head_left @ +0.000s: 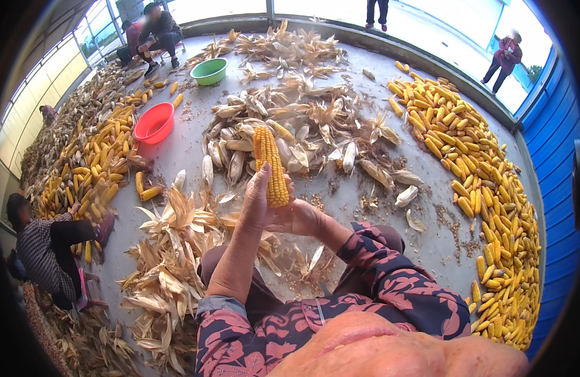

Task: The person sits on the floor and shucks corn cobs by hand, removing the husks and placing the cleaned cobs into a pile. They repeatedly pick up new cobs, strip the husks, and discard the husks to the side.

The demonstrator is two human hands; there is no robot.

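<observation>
A husked ear of yellow corn [270, 160] stands nearly upright in front of me, its kernels bare. My left hand [257, 198] is wrapped around its lower half, with the thumb along the near side. At the bottom end my right hand [300, 217] cups the ear; part of its fingers is hidden behind it. Beyond the ear spreads a heap of unhusked corn [235, 167], with dry husks and silk mixed in. Loose stripped husks [169, 278] are piled on the floor beside my left arm.
Husked ears [473, 174] form a long pile along the right, by a blue wall [554, 155]. A red basin [154, 123] and a green basin [209, 71] stand ahead left. Another corn pile [94, 169] lies left, near a seated person [49, 249]. Other people are farther off.
</observation>
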